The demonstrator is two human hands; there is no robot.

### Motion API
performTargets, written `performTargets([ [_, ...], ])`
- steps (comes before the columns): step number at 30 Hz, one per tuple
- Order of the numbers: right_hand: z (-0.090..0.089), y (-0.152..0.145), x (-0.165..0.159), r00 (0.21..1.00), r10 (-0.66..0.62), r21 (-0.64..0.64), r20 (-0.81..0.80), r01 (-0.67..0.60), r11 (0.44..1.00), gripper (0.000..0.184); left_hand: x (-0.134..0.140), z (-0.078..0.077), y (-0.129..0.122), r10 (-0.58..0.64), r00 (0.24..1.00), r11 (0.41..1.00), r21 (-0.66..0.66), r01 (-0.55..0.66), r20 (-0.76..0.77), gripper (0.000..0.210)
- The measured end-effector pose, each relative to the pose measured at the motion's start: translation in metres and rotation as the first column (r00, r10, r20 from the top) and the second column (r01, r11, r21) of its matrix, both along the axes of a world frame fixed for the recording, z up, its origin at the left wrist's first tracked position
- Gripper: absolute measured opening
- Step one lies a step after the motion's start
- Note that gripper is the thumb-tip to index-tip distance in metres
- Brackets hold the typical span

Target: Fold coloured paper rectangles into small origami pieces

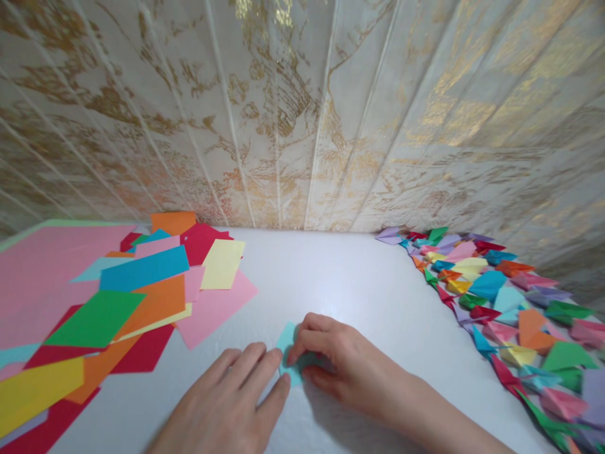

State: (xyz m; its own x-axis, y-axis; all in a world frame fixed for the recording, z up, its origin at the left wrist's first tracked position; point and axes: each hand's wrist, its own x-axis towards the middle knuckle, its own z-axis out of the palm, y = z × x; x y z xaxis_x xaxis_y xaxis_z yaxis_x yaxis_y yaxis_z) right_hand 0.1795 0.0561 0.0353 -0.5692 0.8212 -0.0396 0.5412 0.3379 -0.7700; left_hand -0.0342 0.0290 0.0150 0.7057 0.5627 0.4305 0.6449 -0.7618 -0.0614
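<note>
A small pale aqua piece of thin paper [286, 338] lies on the smooth white table [326, 277], near its front and between the two hands. What shows of it runs longest away from the person, its far end directed towards the white-and-gold patterned, ribbed backdrop [283, 126] and leaning slightly left; its right part is covered and shaded, so its full outline and true long axis cannot be told. The left hand [231, 400] is laid palm down, its fingers stretched out and grasping nothing, pointing forward and to the right, with the tips at the paper's left edge. The right hand [347, 362] comes in from the right with bent fingers over the paper, index finger and thumb curled towards it; whether they pinch it or only press on it, I cannot tell.

Well to the left, flat rectangular sheets of coloured paper [97, 318] overlap in a loose spread, mostly slanting away and to the right, beside a large pale pink sheet [57, 265]. Along the right side, many small folded pieces of multicoloured paper [489, 285] lie in crowded rows, several with their narrow tips pointing left, well apart from the aqua piece
</note>
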Motion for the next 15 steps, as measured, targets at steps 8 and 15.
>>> performTargets([
  [8, 0.002, 0.001, -0.002, 0.988, 0.018, 0.16, 0.156, -0.043, 0.986, 0.029, 0.004, -0.011, -0.002, 0.001, 0.996, 0.999, 0.052, -0.005, 0.087, 0.048],
  [15, 0.002, 0.004, 0.0, 0.994, 0.028, 0.118, 0.106, -0.041, 0.992, 0.033, 0.004, -0.016, 0.0, 0.038, 0.996, 0.999, -0.001, -0.038, 0.08, 0.033],
])
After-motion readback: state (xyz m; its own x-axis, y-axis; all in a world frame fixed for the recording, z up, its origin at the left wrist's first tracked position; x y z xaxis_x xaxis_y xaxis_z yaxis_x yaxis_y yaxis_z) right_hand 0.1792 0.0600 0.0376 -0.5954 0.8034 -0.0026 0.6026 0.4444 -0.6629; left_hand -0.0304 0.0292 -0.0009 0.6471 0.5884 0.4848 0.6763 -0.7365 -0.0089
